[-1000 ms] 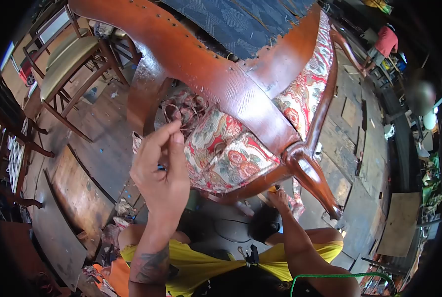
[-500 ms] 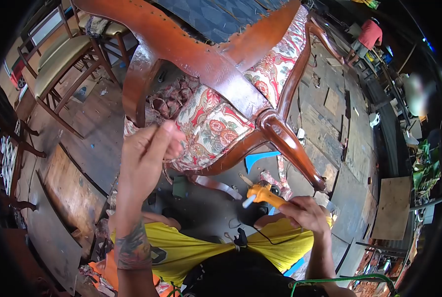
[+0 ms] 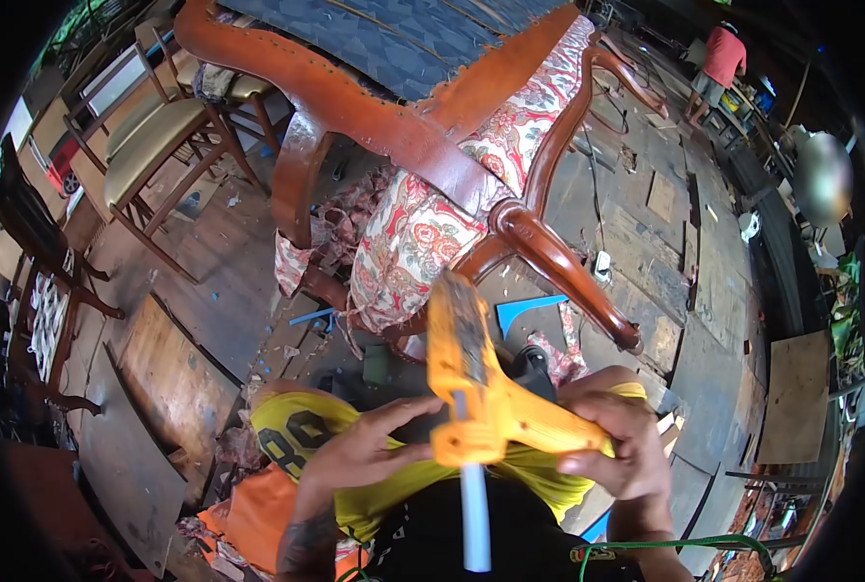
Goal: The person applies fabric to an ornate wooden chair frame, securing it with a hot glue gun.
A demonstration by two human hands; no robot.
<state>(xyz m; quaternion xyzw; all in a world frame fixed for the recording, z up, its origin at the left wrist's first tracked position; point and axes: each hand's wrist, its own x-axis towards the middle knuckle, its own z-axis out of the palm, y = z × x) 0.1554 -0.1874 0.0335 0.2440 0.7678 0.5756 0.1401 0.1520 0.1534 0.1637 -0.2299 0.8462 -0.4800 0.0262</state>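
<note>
An orange glue gun (image 3: 481, 388) is raised before my lap, a whitish glue stick (image 3: 474, 519) sticking out of its back end. My right hand (image 3: 631, 446) is wrapped round its handle. Close to its left side is my left hand (image 3: 369, 451), thumb and fingers apart, holding nothing visible. Beyond them a carved wooden chair frame (image 3: 423, 136) lies tipped over, with floral fabric (image 3: 403, 242) on its seat and a glossy leg (image 3: 568, 276) pointing towards me.
Chairs with light seats (image 3: 156, 175) stand at the upper left. Boards (image 3: 176, 369) and orange material (image 3: 258, 509) lie at the lower left. A blue piece (image 3: 525, 310) is on the floor. A person in a red shirt (image 3: 721, 58) is at the far right.
The glue gun has been raised and turned, so it now shows large and near the camera. My left hand has dropped from the floral fabric to beside the gun.
</note>
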